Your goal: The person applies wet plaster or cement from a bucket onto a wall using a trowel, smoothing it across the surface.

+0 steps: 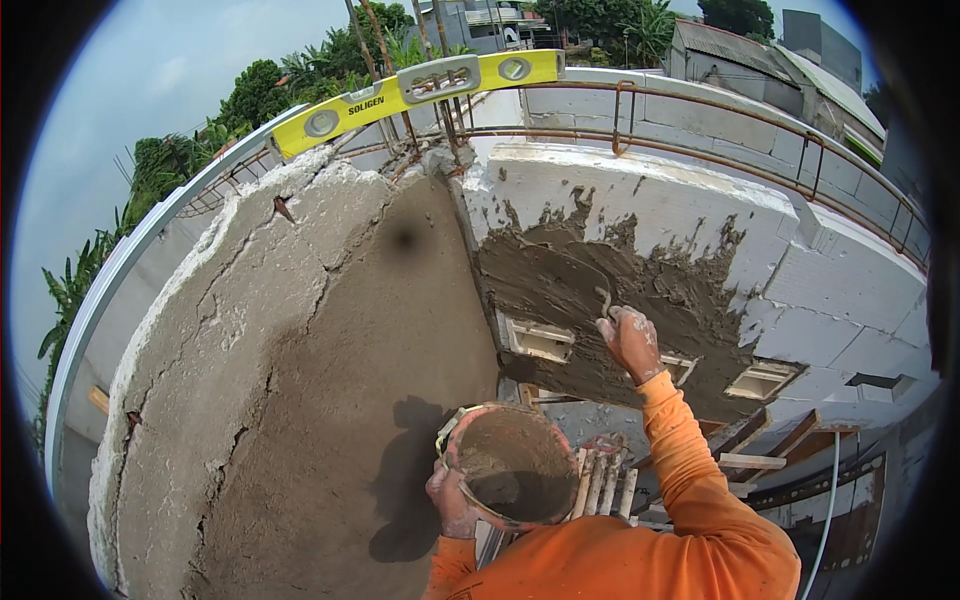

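Observation:
My right hand (pixel 630 343), dusted with mortar, is closed on the handle of a trowel (pixel 603 300) whose blade lies against wet grey mortar (pixel 700 300) spread over the white block wall (pixel 830 280). Just below, small recessed rectangular boxes (pixel 539 340) sit in that wall. My left hand (pixel 450 495) grips the rim of a round bucket (pixel 510 450) with mortar inside. To the left is a plastered wall (pixel 380 320) meeting the block wall at a corner, with a cracked, rough edge (pixel 220 300) along its outer side.
A yellow spirit level (pixel 530 67) lies across vertical rebar at the top. Rusty rebar (pixel 720 100) runs along the wall top. Below me are rungs or slats (pixel 600 480), timber pieces (pixel 750 460) and a white pipe (pixel 823 510). Trees (pixel 255 95) and buildings (pixel 720 55) stand behind.

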Available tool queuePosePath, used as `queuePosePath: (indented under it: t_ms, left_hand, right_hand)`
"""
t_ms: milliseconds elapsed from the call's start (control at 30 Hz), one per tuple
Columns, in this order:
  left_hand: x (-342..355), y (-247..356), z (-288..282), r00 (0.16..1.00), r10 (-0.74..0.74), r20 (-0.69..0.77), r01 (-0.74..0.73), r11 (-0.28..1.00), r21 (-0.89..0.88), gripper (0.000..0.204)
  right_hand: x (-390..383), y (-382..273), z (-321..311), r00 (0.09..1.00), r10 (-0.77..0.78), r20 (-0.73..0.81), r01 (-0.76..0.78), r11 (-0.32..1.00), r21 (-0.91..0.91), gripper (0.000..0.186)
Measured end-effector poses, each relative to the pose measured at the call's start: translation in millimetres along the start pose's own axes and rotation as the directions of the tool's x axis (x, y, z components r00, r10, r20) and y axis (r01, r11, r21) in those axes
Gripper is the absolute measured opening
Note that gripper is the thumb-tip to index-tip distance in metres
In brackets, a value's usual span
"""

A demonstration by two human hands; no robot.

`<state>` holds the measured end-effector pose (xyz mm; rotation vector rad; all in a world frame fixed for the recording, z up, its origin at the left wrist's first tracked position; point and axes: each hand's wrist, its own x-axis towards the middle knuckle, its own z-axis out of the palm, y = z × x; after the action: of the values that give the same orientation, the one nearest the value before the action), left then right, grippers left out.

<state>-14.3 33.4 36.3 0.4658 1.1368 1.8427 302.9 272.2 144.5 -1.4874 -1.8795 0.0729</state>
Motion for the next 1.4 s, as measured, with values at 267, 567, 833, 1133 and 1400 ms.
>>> queuePosePath:
  t_ms: [267,567,833,1133,1400]
  left_hand:
    - [-3,1,-6,0.998,-0.061,-0.036,0.057,0.995,-0.087,0.030]
    - [-10,0,-15,0.996,-0.029,-0.084,0.025,0.998,-0.054,0.024]
    - [-9,-4,-6,0.998,-0.051,0.022,0.052,0.998,-0.036,0.027]
    - [-14,-13,-6,0.999,-0.012,0.033,0.014,0.996,-0.092,0.030]
    - [-11,-13,2,0.998,-0.060,0.024,0.060,0.998,0.004,0.024]
  right_hand:
    - [2,37,2,0.995,0.005,0.098,-0.038,0.942,0.333,0.033]
    - [-26,88,-17,0.979,0.046,0.197,-0.042,0.999,-0.027,0.031]
    - [-12,50,24,0.973,-0.217,0.077,0.229,0.947,-0.227,0.022]
    - [3,59,-52,0.995,-0.097,-0.035,0.091,0.987,-0.133,0.026]
    - [-28,78,-27,0.984,-0.150,0.101,0.167,0.968,-0.190,0.026]
